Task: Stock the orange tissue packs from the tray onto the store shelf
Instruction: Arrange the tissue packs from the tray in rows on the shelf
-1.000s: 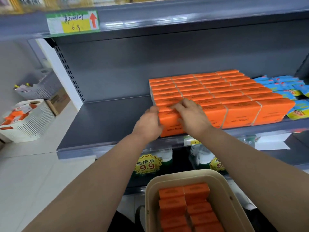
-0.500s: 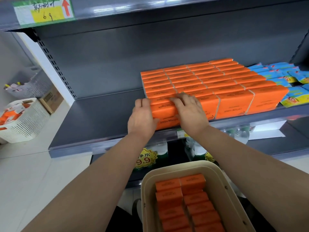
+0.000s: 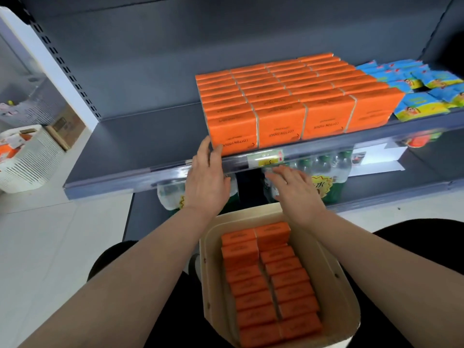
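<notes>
1. On the shelf (image 3: 125,146), four rows of orange tissue packs (image 3: 278,106) stood flush with the front edge, beside blue packets (image 3: 421,106). Bare shelf surface lay to their left.
2. Two columns of unstocked packs (image 3: 271,280) lay in the tray (image 3: 208,247) below. By judgement, stocking was partly done, with many packs left to transfer.
3. Left hand (image 3: 206,182): fingers extended, not curled. The fingertips touched the lower left corner of the front-left pack (image 3: 233,136) and grasped nothing.
4. Right hand (image 3: 293,189): fingers spread, relaxed and empty. It hovered below the shelf edge, above the tray's far end.
</notes>
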Demonstrator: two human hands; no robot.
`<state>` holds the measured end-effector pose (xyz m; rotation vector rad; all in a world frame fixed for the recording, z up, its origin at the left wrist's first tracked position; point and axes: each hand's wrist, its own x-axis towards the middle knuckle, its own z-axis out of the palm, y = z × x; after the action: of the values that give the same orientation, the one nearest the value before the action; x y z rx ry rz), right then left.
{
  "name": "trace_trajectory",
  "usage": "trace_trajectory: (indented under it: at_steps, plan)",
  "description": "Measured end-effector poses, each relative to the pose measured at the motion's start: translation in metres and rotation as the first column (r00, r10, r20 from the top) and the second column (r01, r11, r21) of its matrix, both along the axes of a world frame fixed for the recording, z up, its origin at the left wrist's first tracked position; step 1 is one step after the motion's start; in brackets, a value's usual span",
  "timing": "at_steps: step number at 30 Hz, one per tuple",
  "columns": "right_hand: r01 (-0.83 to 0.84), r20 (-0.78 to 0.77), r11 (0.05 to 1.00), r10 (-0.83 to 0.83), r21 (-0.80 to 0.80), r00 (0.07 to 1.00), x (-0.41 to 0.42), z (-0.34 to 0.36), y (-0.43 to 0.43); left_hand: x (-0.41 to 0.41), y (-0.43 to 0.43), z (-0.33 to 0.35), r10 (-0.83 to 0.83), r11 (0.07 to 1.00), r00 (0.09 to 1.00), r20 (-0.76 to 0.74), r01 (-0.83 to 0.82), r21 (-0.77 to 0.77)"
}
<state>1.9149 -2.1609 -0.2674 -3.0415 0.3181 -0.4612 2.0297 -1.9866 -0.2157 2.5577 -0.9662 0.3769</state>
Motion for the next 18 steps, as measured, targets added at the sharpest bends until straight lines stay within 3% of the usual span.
trace_trajectory:
  at_steps: [4,7,10,18]
  plan:
    - [-0.015,-0.019,1.000,0.016,0.011,1.000,0.003,0.011,-0.005,0.010,-0.008,0.007,-0.025,0.999,0.996,-0.089,0.028,0.030]
    - [-0.006,-0.024,0.999,0.007,0.036,1.000,0.008,0.017,-0.010,0.012,-0.011,0.006,-0.051,0.992,0.998,-0.021,0.053,0.113]
    - [0.000,-0.053,0.999,0.002,0.033,0.999,0.003,0.008,-0.012,0.003,-0.007,-0.006,-0.042,0.997,0.999,0.001,0.041,0.069]
    - [0.027,-0.355,0.997,0.002,0.076,0.935,-0.012,-0.074,-0.015,-0.026,0.006,-0.099,-0.107,0.915,0.953,-0.283,0.206,0.347]
